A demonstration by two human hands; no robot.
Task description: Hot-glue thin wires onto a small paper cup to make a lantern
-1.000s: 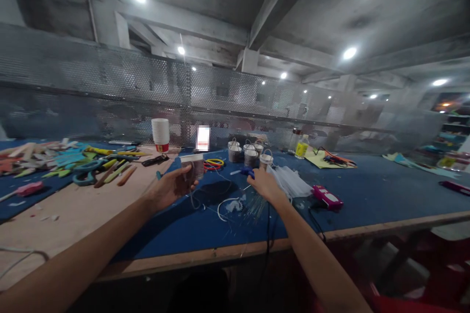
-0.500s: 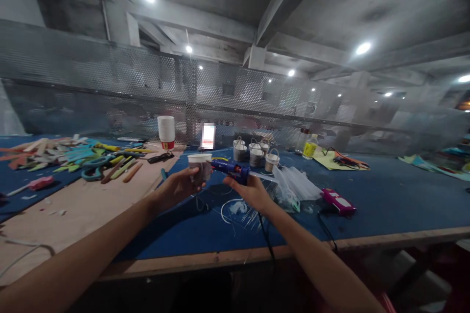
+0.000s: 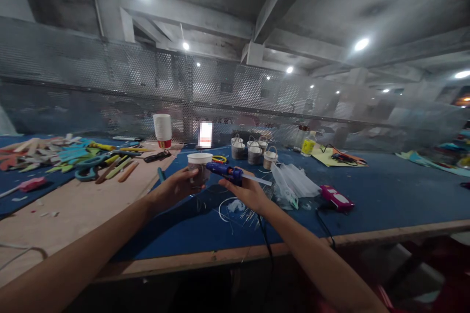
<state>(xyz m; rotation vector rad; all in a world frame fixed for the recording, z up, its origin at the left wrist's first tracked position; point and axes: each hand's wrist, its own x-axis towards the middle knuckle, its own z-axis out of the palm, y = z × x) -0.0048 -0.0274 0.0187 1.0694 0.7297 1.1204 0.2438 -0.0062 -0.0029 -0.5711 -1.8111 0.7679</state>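
My left hand [image 3: 179, 183] is closed round a paper cup [image 3: 200, 161], white at the rim and greyish lower down, held upright above the table. In my right hand [image 3: 249, 190] is a blue hot glue gun [image 3: 224, 171], with a clear glue stick [image 3: 260, 180] poking out of its back end. The gun's nozzle points left and meets or nearly meets the cup's right side; whether they touch I cannot tell. Below my hands lie a white loop of cord [image 3: 223, 211] and a tangle of thin strands. Behind them stand several small cups with wire handles [image 3: 254, 154].
A stack of white paper cups [image 3: 162, 129] stands at the back left. Scissors [image 3: 88, 168], coloured sticks and craft pieces cover the left side. Rightward lie clear plastic bags [image 3: 295, 181], a magenta box [image 3: 337, 198], a yellow-labelled bottle [image 3: 309, 144] and yellow paper [image 3: 340, 159].
The glue gun has shifted slightly left and tilted, so its glue stick now slopes down to the right. The cup stays in my left hand. The view has shifted a little.
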